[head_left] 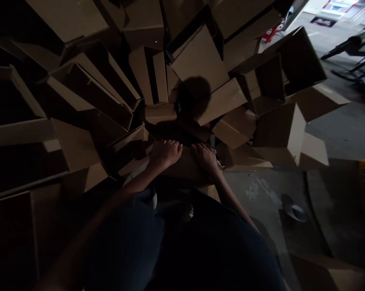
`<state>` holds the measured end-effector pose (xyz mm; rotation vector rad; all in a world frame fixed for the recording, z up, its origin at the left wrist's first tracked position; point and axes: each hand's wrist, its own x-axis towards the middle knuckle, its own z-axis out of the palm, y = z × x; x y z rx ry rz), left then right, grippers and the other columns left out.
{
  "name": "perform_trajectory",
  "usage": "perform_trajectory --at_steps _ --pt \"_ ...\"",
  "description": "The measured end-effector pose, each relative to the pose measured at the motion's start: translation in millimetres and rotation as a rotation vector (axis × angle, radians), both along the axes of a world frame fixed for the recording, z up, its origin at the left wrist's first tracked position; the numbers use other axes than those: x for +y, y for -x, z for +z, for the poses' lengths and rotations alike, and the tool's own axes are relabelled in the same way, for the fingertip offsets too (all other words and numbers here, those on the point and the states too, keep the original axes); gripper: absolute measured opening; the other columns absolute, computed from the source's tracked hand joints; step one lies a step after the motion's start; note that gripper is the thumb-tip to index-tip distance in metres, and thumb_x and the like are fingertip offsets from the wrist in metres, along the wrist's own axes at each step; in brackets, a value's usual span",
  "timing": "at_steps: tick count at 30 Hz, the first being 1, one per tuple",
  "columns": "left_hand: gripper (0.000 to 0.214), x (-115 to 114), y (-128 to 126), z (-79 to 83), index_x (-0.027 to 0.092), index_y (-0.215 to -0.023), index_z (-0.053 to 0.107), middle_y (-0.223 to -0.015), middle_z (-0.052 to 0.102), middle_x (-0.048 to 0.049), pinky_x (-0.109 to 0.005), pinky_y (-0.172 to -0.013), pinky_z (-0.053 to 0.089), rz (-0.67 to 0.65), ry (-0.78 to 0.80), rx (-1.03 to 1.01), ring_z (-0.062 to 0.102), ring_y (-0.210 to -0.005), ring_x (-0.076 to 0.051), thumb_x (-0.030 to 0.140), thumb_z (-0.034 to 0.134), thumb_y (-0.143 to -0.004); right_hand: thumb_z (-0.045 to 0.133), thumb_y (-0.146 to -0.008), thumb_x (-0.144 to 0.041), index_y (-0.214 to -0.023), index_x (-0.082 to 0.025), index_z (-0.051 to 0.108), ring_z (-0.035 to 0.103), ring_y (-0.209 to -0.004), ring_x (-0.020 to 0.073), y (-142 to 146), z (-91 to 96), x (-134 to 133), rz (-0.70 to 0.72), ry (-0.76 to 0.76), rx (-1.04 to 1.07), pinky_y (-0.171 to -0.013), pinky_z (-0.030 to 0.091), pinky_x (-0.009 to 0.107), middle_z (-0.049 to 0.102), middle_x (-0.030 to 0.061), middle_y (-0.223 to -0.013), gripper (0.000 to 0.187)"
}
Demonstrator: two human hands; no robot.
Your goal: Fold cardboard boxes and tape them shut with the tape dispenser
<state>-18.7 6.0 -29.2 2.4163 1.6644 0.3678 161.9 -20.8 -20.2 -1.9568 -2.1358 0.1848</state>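
Both my hands rest on top of a brown cardboard box (185, 163) right in front of me. My left hand (165, 153) lies on its left part with the fingers curled over the far edge. My right hand (205, 157) presses on its right part, fingers bent over the top. The box sits low, at the foot of a big heap of cardboard boxes (200, 60). My dark trousers fill the lower middle of the view. The light is dim and my shadow falls on the heap.
Open and folded cardboard boxes are piled all around the left, back and right (285, 121). Grey concrete floor (336, 133) shows at the right, with a roll of tape (294, 210) lying on it. A red stool (269, 34) and dark stands stand at the far right.
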Motion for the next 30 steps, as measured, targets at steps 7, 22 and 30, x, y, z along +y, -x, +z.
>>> perform_trajectory --at_steps 7,22,30 --pt "0.041 -3 -9 14.0 0.009 -0.107 0.068 -0.116 0.072 -0.0173 -0.045 -0.105 0.04 0.013 0.109 0.067 0.062 -0.116 -0.03 0.029 0.032 -0.107 0.035 -0.108 -0.034 -0.098 -0.016 0.069 0.067 -0.094 0.0216 12 5.7 -3 -0.045 0.039 -0.123 -0.076 0.033 0.031 0.074 0.0098 -0.106 0.039" --pt "0.027 6 -48 -18.1 0.011 -0.113 0.062 -0.123 0.064 -0.0194 -0.044 -0.113 0.04 -0.129 -0.096 -0.102 0.052 -0.13 -0.029 0.013 0.039 -0.099 0.033 -0.099 -0.016 -0.118 -0.016 0.061 0.059 -0.101 0.0277 7 -3.6 5 -0.001 -0.149 -0.097 -0.082 0.04 0.037 0.067 0.0154 -0.113 0.033" --pt "0.027 6 -47 -24.2 0.012 -0.109 0.062 -0.12 0.065 -0.0167 -0.039 -0.111 0.043 -0.123 -0.158 -0.128 0.051 -0.132 -0.027 0.012 0.037 -0.1 0.027 -0.102 -0.019 -0.109 -0.014 0.061 0.06 -0.097 0.026 13 -4.7 7 -0.037 -0.06 -0.058 -0.084 0.039 0.035 0.067 0.0151 -0.107 0.035"
